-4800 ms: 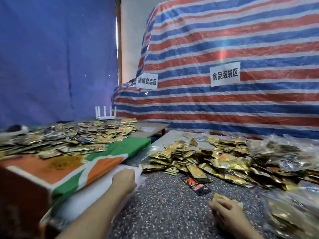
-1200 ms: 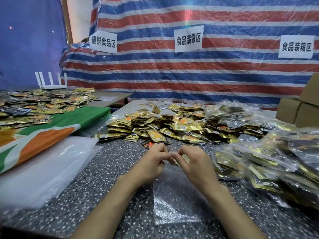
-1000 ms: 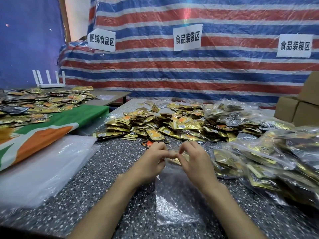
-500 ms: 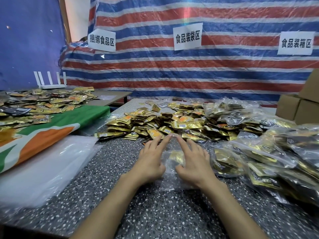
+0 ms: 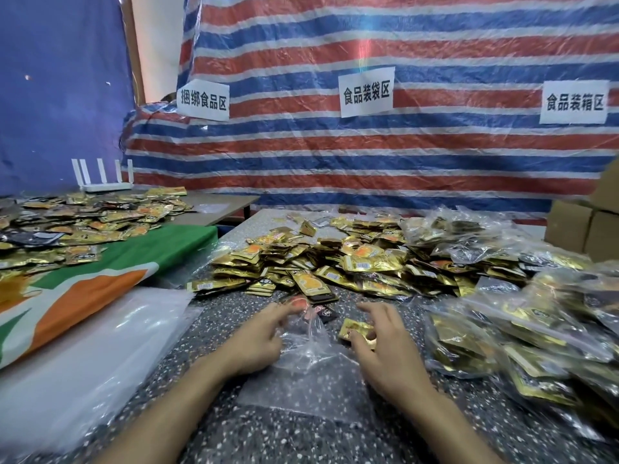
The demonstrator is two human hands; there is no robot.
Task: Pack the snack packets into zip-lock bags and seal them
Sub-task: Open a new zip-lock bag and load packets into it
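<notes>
A clear zip-lock bag point(image 5: 303, 376) lies flat on the speckled table point(image 5: 301, 440) in front of me, its far edge lifted into a peak. My left hand point(image 5: 258, 336) pinches that raised edge. My right hand point(image 5: 385, 346) is just right of the bag, thumb and curled fingers around one gold snack packet point(image 5: 356, 329). A big heap of loose gold snack packets point(image 5: 335, 262) sits beyond both hands. A dark red-and-black packet point(image 5: 321, 311) lies at the bag's far edge.
Filled zip-lock bags point(image 5: 522, 333) pile up along the right side. A stack of clear empty bags point(image 5: 83, 356) lies at the left, beside a green-and-orange cloth point(image 5: 110, 279) carrying more packets. Cardboard boxes point(image 5: 582, 229) stand far right. A striped tarp point(image 5: 368, 155) hangs behind.
Both hands pressed flat on the bag half a second ago. They have since moved apart: the left one lifts the bag's edge and the right one has a gold packet beside the bag.
</notes>
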